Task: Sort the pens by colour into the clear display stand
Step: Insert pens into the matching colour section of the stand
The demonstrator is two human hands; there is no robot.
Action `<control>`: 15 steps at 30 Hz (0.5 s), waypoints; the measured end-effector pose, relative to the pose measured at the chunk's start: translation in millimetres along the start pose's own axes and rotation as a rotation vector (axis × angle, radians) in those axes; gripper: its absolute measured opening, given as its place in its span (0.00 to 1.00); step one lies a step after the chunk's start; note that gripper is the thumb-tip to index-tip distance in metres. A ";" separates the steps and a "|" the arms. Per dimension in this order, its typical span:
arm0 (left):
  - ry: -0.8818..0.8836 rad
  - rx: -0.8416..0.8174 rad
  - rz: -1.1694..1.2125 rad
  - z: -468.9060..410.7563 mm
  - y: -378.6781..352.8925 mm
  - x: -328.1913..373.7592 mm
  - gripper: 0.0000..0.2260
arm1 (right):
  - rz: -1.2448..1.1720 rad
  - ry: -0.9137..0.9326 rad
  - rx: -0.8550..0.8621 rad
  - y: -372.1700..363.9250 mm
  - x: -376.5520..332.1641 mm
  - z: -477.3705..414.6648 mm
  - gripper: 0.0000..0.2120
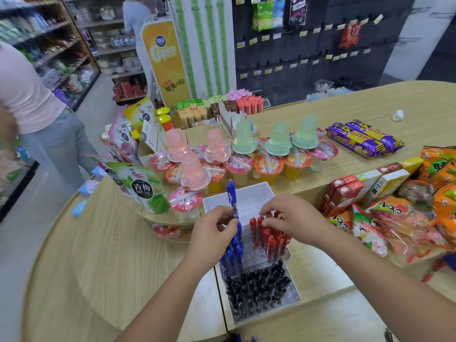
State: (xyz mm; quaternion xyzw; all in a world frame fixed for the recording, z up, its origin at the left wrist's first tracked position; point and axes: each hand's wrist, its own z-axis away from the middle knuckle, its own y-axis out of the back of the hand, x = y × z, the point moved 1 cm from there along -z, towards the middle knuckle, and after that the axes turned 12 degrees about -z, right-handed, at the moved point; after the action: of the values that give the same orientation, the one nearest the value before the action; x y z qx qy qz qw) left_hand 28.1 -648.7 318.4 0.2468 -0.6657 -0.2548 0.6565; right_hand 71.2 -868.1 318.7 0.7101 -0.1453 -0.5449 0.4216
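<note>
While near cups (240, 167), left grip (211, 232) round blue pen (231, 195), right grip (294, 218) round red pens (271, 241)

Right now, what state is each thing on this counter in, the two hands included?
left hand: holds the raised blue pen upright, higher than the others.
right hand: fingers curled over the tops of the red pens.
red pens: standing, middle tier, right.
blue pens: standing, middle tier, left.
black pens: standing, filling the front tier.
clear display stand: rear tier's holes empty.
jelly cups: sealed, stacked.
</note>
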 end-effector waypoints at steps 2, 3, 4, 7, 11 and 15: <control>-0.004 -0.003 -0.005 0.3 0.1 0.0 0.05 | 0.016 0.026 -0.044 3.7 0.8 0.8 0.06; -0.004 -0.004 -0.005 0.0 -0.2 -0.1 0.05 | 0.015 0.032 -0.045 3.6 0.0 0.2 0.05; -0.005 -0.004 -0.004 -0.4 -0.6 -0.1 0.05 | 0.017 0.039 -0.041 2.3 -0.9 -1.1 0.05; -0.009 -0.001 0.003 -0.9 -0.8 -1.0 0.05 | 0.069 0.067 -0.051 -3.3 -4.0 -6.1 0.05; -0.006 -0.002 0.022 0.5 0.8 -1.3 0.05 | 0.127 0.059 -0.108 7.6 -4.9 0.7 0.09; -0.011 0.000 0.016 -0.5 0.2 -1.2 0.05 | 0.266 0.052 -0.241 18.9 -11.1 3.4 0.11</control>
State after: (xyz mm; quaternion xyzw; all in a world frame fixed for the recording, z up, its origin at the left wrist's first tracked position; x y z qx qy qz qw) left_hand 28.6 -647.8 317.6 0.2402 -0.6713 -0.2508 0.6548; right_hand 68.9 -873.5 340.1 0.6428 -0.1604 -0.4793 0.5756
